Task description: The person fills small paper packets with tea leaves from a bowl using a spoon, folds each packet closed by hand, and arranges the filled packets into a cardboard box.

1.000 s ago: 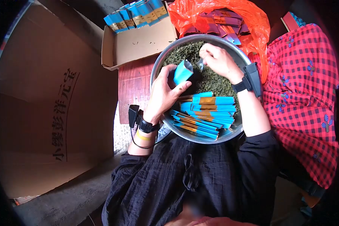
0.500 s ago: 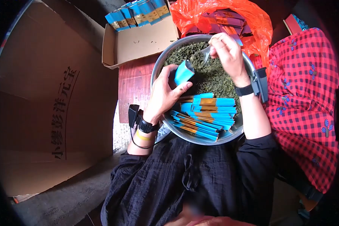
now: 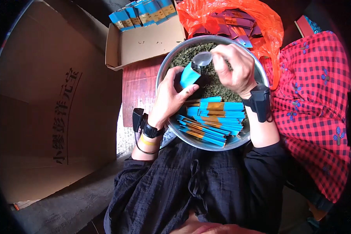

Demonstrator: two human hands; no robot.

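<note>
My left hand (image 3: 169, 93) grips a blue packet (image 3: 189, 76) with its mouth open and tilted up to the right. In my right hand (image 3: 238, 67) is a clear spoon (image 3: 202, 59), its bowl tipped at the packet's mouth. Both hands are over a round metal basin (image 3: 238, 142) on my lap. Dark green dried tea leaves (image 3: 218, 87) fill its far part. Several flat blue and gold packets (image 3: 216, 117) lie stacked on the near side of the basin. How full the held packet is cannot be seen.
Beyond the basin stands a shallow cardboard tray (image 3: 144, 48) with upright blue and gold packets (image 3: 144, 13). An orange-red plastic bag (image 3: 269, 23) holds purple packets (image 3: 238, 23). A large carton (image 3: 58, 105) rises at left; red checked cloth (image 3: 312, 113) is at right.
My right hand has rolled over and the spoon, which held tea leaves above the basin, is now tipped at the packet's mouth. My left hand has stayed put.
</note>
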